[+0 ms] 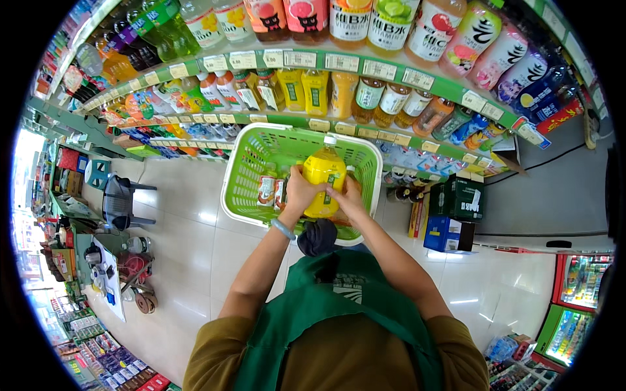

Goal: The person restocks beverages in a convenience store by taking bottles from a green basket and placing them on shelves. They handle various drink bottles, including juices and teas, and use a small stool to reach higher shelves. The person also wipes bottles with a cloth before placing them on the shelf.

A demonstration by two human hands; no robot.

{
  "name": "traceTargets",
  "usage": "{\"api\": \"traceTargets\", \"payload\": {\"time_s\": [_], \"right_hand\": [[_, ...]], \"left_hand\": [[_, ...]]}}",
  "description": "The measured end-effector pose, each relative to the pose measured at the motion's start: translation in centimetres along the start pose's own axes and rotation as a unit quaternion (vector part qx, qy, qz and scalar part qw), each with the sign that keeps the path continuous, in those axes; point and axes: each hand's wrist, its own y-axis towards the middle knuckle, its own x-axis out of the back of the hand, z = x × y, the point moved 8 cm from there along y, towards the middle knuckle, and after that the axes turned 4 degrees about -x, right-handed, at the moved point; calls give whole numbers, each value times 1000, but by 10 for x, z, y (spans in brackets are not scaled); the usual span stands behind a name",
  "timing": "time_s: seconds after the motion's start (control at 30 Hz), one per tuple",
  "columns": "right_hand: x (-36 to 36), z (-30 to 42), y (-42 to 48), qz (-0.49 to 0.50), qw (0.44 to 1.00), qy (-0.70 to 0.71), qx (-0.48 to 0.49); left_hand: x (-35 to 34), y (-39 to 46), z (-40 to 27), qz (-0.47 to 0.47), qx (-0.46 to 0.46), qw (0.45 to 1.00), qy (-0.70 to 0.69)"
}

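Note:
Both hands grip a large yellow drink bottle [325, 163] with a white cap, held upright over a green shopping basket [239, 146] with a pale rim. My left hand [302, 188], with a pale bangle at its wrist, wraps the bottle's left side. On the bottle's lower right side lies my right hand [349, 196], and the thumbs nearly meet across the label. Inside the basket, a small bottle [266, 189] with a white and red label stands at the left. Other bottles there are partly hidden by my hands. A dark, bunched cloth-like item [317, 237] lies at the basket's near edge.
Beyond the basket, shelves with green price rails [337, 62] hold rows of drink bottles. Cartons [457, 198] are stacked on the right by a grey surface [528, 195]. A dark plastic chair [119, 201] and a cluttered white table [108, 278] stand at left. Lit drink coolers [570, 332] are far right.

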Motion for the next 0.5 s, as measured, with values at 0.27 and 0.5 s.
{"api": "traceTargets", "payload": {"time_s": [0.27,0.5], "right_hand": [[-13,140,-62,128,979,85,133],[-13,249,-133,58,941,18,333]], "left_hand": [[66,-45,-151,6,-88,951,-296],[99,-72,-246,88,-169,868,-459]]}}
